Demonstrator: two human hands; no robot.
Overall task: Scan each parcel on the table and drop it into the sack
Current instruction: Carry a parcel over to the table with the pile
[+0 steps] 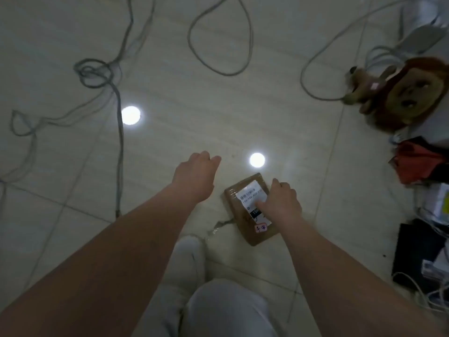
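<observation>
While the left hand [194, 172] just hovers empty, fingers loosely curled, the right hand [283, 203] grips a flat rectangular brown cardboard parcel [261, 237], thumb on its white printed label [250, 193]. The parcel lies on the glossy pale tile floor [218, 105], with thin grey cables [120, 147] looping nearby.

Dim, greenish cast; two ceiling-light glare spots [130, 115] on glossy floor [218, 113]; soft blur, wide-angle edge warp.

R hand [281, 203] round edge of brown parcel [245, 210] on tile floor [218, 117]; L hand [194, 171] empty alongside.
</observation>
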